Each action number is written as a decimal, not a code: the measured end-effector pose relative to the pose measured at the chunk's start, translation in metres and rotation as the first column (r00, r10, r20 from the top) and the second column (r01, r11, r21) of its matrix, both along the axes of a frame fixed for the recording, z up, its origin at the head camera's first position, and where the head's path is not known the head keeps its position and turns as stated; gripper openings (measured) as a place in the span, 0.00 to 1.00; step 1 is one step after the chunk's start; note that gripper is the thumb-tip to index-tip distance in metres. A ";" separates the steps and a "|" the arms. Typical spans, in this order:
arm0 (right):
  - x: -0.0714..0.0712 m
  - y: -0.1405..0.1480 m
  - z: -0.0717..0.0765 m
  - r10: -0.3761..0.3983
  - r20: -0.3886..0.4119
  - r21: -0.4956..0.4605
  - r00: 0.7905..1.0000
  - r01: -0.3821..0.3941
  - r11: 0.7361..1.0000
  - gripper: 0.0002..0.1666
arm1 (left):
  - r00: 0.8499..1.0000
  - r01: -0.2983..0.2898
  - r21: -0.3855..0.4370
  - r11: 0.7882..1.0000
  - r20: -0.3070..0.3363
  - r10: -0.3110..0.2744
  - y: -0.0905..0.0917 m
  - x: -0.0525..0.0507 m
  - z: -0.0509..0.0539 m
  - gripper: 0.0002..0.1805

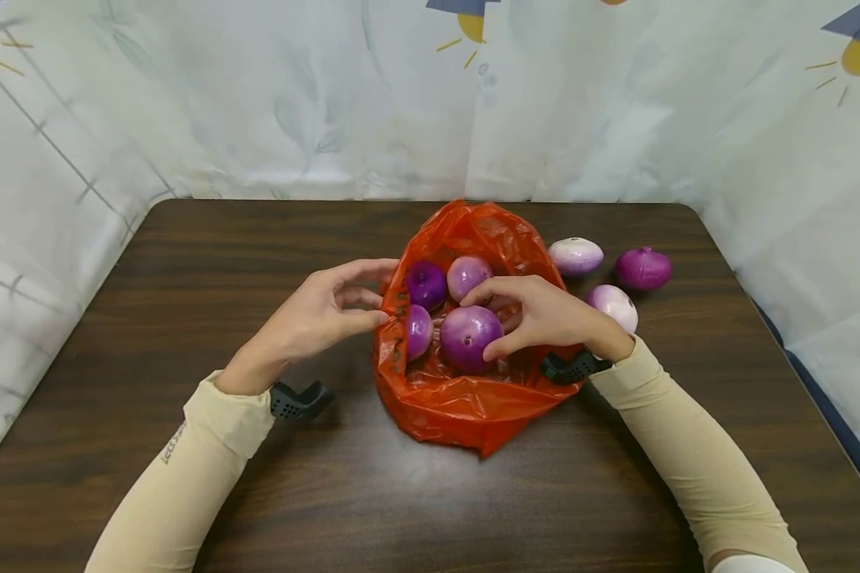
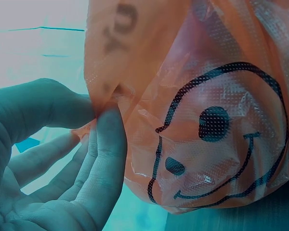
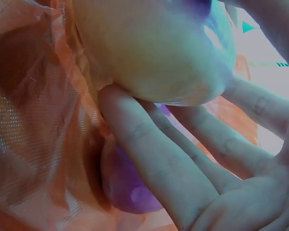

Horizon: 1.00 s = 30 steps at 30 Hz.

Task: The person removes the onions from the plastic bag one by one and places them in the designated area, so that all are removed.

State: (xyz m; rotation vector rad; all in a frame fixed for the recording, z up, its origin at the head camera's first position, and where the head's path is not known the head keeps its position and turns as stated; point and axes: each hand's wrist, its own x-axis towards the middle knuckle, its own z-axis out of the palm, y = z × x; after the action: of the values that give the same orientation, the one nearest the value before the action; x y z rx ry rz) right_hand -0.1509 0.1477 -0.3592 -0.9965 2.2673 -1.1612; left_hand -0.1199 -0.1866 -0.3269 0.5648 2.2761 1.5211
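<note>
A red plastic bag (image 1: 444,414) lies mouth up on the table, with several red onions inside. My left hand (image 1: 314,314) pinches the bag's left rim between thumb and fingers. In the left wrist view, the bag (image 2: 221,159) shows a black smiling face printed on its side. My right hand (image 1: 545,314) reaches into the mouth and grips a large purple onion (image 1: 466,338), its thumb and fingers around the sides. The right wrist view shows this onion (image 3: 154,53) above the fingers, with another purple onion (image 3: 127,185) lower in the bag.
Right of the bag lie three loose onions: a pale one (image 1: 576,256), a deep purple one (image 1: 643,268) and a whitish one (image 1: 614,306) partly behind the right wrist. The dark wooden table (image 1: 258,493) meets a white patterned curtain (image 1: 258,103) at its back edge.
</note>
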 end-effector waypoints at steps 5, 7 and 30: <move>0.002 0.001 0.000 -0.013 -0.012 -0.012 1.000 0.013 1.000 0.38 | 1.000 -0.005 0.001 1.000 -0.001 0.005 -0.001 0.001 -0.003 0.34; 0.003 0.001 0.001 -0.019 -0.017 -0.019 1.000 0.019 1.000 0.38 | 1.000 -0.006 0.004 1.000 0.002 0.006 -0.001 0.001 -0.004 0.34; 0.007 0.005 0.014 -0.070 -0.008 -0.110 0.997 0.069 0.992 0.38 | 1.000 -0.009 0.000 1.000 -0.001 0.009 0.000 -0.001 0.000 0.34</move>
State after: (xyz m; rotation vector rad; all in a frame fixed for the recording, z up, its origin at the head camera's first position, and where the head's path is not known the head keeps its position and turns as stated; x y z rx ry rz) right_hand -0.1442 0.1530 -0.3456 -0.9736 2.2855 -1.3246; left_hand -0.1209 -0.1870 -0.3274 0.5560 2.2825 1.5261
